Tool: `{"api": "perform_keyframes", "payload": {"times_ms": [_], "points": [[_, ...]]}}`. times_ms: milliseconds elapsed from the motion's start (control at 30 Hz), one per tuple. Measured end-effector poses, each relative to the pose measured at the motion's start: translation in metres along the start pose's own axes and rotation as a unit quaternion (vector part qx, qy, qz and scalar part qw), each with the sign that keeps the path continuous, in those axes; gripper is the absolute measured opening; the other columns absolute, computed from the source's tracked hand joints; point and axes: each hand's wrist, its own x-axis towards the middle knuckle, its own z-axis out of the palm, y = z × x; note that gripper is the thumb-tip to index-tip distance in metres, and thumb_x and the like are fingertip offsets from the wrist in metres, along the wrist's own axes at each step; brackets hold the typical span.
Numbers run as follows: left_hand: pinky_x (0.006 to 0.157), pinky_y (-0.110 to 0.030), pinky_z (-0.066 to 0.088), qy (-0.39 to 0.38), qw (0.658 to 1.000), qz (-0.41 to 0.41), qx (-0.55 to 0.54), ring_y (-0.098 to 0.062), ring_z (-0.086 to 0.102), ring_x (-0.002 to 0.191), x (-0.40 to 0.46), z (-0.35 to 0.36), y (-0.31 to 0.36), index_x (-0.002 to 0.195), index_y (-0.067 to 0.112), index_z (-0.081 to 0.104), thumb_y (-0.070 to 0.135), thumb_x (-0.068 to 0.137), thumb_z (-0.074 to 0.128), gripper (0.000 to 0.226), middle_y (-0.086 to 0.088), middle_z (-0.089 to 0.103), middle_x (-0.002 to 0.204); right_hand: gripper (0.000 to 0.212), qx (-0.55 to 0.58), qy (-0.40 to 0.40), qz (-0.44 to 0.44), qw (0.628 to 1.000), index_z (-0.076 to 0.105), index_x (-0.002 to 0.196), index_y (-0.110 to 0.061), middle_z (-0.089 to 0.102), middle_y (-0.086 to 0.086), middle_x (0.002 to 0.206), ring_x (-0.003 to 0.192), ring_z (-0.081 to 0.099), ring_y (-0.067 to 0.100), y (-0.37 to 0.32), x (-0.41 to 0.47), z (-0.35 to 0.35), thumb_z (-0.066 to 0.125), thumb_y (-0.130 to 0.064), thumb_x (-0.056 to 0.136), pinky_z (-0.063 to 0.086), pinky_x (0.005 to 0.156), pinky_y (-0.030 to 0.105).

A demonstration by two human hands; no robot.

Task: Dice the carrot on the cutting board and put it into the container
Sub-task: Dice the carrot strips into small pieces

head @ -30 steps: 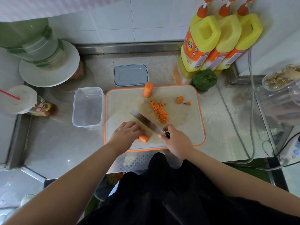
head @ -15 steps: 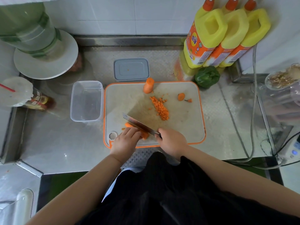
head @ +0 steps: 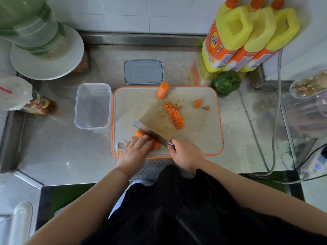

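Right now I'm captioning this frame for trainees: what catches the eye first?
The knife slicing a carrot piece at the cutting board's near left corner, right hand gripping the handle, left hand steadying the carrot. Next, the diced carrot pile mid-board and three yellow bottles at back right.

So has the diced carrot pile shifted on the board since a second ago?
No. The diced pile sits at the same spot on the cutting board, below the upright carrot stub at the far edge; only the camera moved.
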Motion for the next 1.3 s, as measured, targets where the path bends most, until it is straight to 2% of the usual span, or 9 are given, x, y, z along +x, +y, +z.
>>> {"api": "perform_keyframes", "payload": {"times_ms": [133,267,433,600,767,967,1067,1167,1300], "points": [[0.075,-0.042,0.055,-0.019,0.999,0.015,0.028,-0.027,0.053,0.099,0.002,-0.004,-0.002,0.118,0.014,0.066,0.008,0.067,0.082,0.053,-0.005,0.057,0.115,0.029,0.024,0.002,0.024,0.999,0.043,0.082,-0.015,0.050,0.001,0.063,0.061,0.053,0.025,0.005,0.000,-0.002,0.035,-0.035,0.101,0.041,0.055,0.039],[0.075,-0.045,0.056,-0.043,0.997,0.020,0.057,-0.031,0.053,0.103,-0.009,-0.004,-0.007,0.125,0.013,0.061,0.008,0.064,0.082,0.065,-0.010,0.056,0.119,0.029,0.016,0.016,0.016,1.000,0.040,0.080,-0.016,0.047,-0.001,0.061,0.060,0.052,0.025,0.008,-0.004,-0.002,0.035,-0.036,0.101,0.037,0.052,0.037],[0.083,-0.044,0.054,-0.023,0.998,0.010,0.059,-0.025,0.046,0.109,0.002,-0.009,0.003,0.119,0.014,0.064,0.018,0.077,0.074,0.043,-0.005,0.062,0.117,0.028,0.009,0.016,0.003,1.000,0.039,0.080,-0.017,0.047,-0.001,0.062,0.057,0.049,0.022,0.006,-0.004,-0.004,0.036,-0.036,0.101,0.034,0.049,0.034],[0.081,-0.041,0.055,-0.037,0.998,0.004,0.051,-0.023,0.046,0.108,0.009,-0.011,0.002,0.107,0.016,0.069,0.014,0.066,0.085,0.043,-0.003,0.064,0.109,0.028,0.012,0.012,0.007,1.000,0.041,0.081,-0.017,0.050,0.001,0.064,0.060,0.053,0.024,0.005,-0.002,-0.006,0.036,-0.037,0.101,0.042,0.054,0.040],[0.075,-0.043,0.056,-0.036,0.998,-0.002,0.053,-0.027,0.046,0.106,0.005,-0.010,0.004,0.106,0.014,0.070,0.006,0.061,0.086,0.048,-0.008,0.060,0.109,0.029,0.000,0.011,-0.009,1.000,0.040,0.079,-0.017,0.049,0.001,0.062,0.055,0.049,0.021,0.005,-0.003,-0.005,0.036,-0.035,0.101,0.039,0.051,0.038],[0.073,-0.041,0.055,0.042,0.998,-0.041,0.028,-0.025,0.053,0.093,0.006,-0.008,0.016,0.090,0.012,0.068,0.020,0.087,0.059,0.012,-0.005,0.063,0.096,0.027,-0.050,0.032,-0.041,0.997,0.039,0.080,-0.018,0.045,-0.003,0.059,0.050,0.044,0.017,0.004,-0.002,-0.004,0.035,-0.034,0.102,0.029,0.044,0.031],[0.059,-0.041,0.054,0.029,0.997,-0.074,-0.008,-0.026,0.053,0.086,0.010,-0.002,0.015,0.081,0.011,0.065,0.019,0.090,0.055,0.015,-0.003,0.060,0.085,0.025,-0.067,0.022,-0.047,0.996,0.041,0.085,-0.017,0.048,-0.002,0.063,0.056,0.051,0.021,0.004,-0.001,-0.003,0.033,-0.034,0.102,0.035,0.048,0.033],[0.057,-0.039,0.054,0.017,0.995,-0.094,-0.028,-0.024,0.052,0.088,0.012,-0.001,0.017,0.081,0.012,0.068,0.019,0.088,0.051,0.019,-0.002,0.061,0.085,0.025,-0.077,0.004,-0.044,0.996,0.042,0.087,-0.017,0.049,-0.001,0.065,0.060,0.054,0.023,0.003,0.001,-0.005,0.032,-0.034,0.102,0.041,0.052,0.036],[0.061,-0.038,0.056,0.019,0.993,-0.109,-0.047,-0.025,0.053,0.088,0.014,-0.003,0.019,0.082,0.012,0.071,0.003,0.079,0.071,0.009,-0.002,0.063,0.086,0.025,-0.066,-0.029,-0.025,0.997,0.045,0.089,-0.015,0.053,0.001,0.072,0.065,0.055,0.022,0.000,0.003,-0.006,0.033,-0.033,0.103,0.046,0.058,0.039]]}}
